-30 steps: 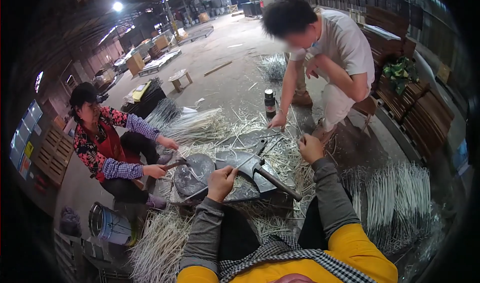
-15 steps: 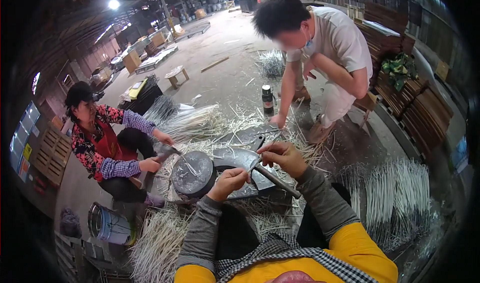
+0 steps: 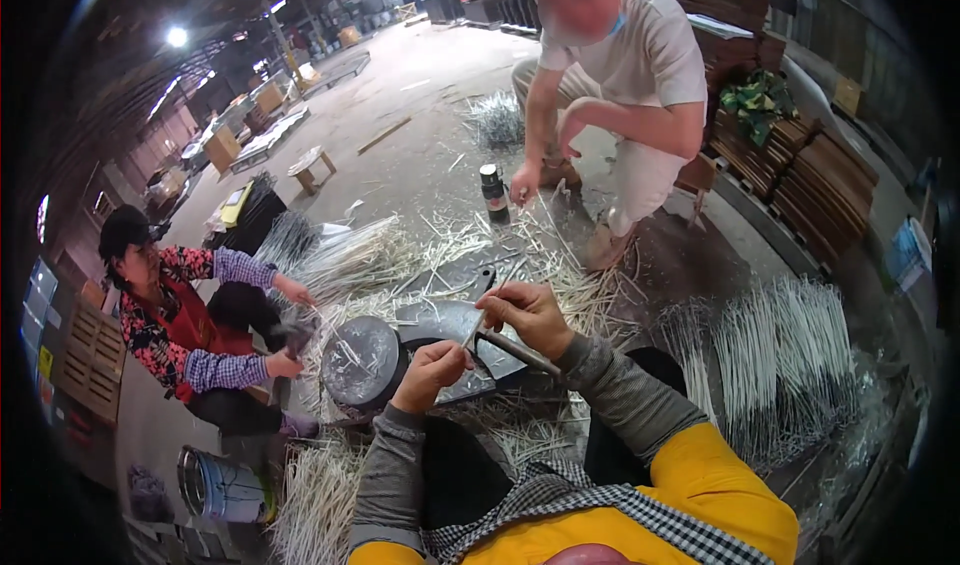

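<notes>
A: Down at the near edge, the wearer's 2 grey sleeves come up from a yellow vest, and both hands meet over the work.

B: The left hand (image 3: 432, 367) is curled, fingertips pinched on the lower end of a thin pale stick (image 3: 474, 331). The right hand (image 3: 527, 313) sits just above it, fingers bunched and pinching the upper end of the same stick.

A: So the stick is held between the 2 hands, slanting, right over a grey metal plate (image 3: 452, 317) on the ground. A dark metal bar (image 3: 520, 350) runs out under the right wrist.

B: Just left of the plate, touching it, a round dark metal disc (image 3: 360, 360). All around, loose pale sticks (image 3: 420, 250) litter the floor.

A: On the right, a wide spread of pale sticks (image 3: 780, 355) lies in rows.

B: To the left, a seated person in a patterned top (image 3: 165, 325) has both hands on more sticks; whether those hands grip or rest is hard to tell. A metal bucket (image 3: 222, 485) stands below that person.

A: Farther out, a crouching person in a white shirt (image 3: 625, 60) reaches 1 hand down beside a dark bottle (image 3: 493, 193).

B: Beyond them, a small wooden stool (image 3: 312, 165) on the open concrete floor.
</notes>
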Available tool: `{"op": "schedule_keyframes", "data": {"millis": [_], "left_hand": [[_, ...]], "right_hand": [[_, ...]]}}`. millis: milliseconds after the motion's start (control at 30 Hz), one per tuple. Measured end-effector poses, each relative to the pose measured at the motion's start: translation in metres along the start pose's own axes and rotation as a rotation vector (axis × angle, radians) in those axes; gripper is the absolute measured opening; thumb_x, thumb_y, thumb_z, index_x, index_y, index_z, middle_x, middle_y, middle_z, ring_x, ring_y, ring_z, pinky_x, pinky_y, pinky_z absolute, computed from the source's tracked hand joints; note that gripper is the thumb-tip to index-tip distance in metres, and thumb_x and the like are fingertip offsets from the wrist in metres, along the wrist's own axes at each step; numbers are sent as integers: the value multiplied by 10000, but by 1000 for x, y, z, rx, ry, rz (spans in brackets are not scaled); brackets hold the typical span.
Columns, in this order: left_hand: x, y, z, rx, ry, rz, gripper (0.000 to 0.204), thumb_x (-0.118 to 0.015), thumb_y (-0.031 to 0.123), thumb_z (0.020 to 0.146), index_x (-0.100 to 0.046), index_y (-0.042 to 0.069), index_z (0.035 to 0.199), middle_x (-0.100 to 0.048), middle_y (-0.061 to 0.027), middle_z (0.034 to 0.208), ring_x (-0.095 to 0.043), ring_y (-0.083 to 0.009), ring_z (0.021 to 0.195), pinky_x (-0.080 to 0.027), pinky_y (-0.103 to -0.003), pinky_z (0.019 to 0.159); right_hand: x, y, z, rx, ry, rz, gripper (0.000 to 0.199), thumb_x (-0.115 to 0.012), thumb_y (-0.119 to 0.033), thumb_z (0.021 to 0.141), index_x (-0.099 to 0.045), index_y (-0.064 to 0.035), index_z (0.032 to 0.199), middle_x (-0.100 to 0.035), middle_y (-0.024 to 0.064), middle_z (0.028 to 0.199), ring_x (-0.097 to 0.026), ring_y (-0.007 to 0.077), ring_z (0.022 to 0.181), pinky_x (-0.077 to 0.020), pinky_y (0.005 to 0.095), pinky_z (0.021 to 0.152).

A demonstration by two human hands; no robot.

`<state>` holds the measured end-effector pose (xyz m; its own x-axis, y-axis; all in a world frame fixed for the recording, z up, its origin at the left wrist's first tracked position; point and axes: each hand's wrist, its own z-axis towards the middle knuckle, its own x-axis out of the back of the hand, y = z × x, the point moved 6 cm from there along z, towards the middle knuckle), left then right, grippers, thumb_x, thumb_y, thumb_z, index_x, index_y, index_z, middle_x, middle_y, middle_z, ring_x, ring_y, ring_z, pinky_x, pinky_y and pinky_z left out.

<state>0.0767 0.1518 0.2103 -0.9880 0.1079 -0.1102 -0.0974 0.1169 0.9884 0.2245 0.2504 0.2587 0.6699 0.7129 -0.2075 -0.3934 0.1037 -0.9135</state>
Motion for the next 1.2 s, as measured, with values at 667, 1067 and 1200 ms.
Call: {"op": "schedule_keyframes", "data": {"millis": [667, 1067, 1200], "left_hand": [[-11, -10, -4, -14, -150, -238, 335, -519, 317, 961, -596, 24, 817, -451, 23, 615, -350, -64, 538, -267, -240, 509], [4, 7, 13, -324, 359, -89, 184, -561, 194, 960, -615, 35, 885, -470, 52, 661, -360, -49, 574, -281, -214, 542], [4, 11, 18, -417, 415, 6, 220, -534, 221, 974, -597, 39, 868, -458, 58, 666, -358, -37, 587, -275, -200, 550]], "right_hand": [[-27, -2, -4, -210, -384, 755, 206, -528, -162, 963, -611, 12, 1036, -567, 48, 816, -534, 141, 735, -432, 275, 667], [-16, -2, 6, -190, -144, 587, 204, -496, -161, 978, -586, 10, 1043, -572, 43, 802, -597, 147, 762, -477, 270, 689], [-12, -5, 10, -137, -29, 445, 176, -501, -141, 975, -591, 2, 1022, -563, 41, 804, -580, 129, 756, -459, 253, 681]]}}
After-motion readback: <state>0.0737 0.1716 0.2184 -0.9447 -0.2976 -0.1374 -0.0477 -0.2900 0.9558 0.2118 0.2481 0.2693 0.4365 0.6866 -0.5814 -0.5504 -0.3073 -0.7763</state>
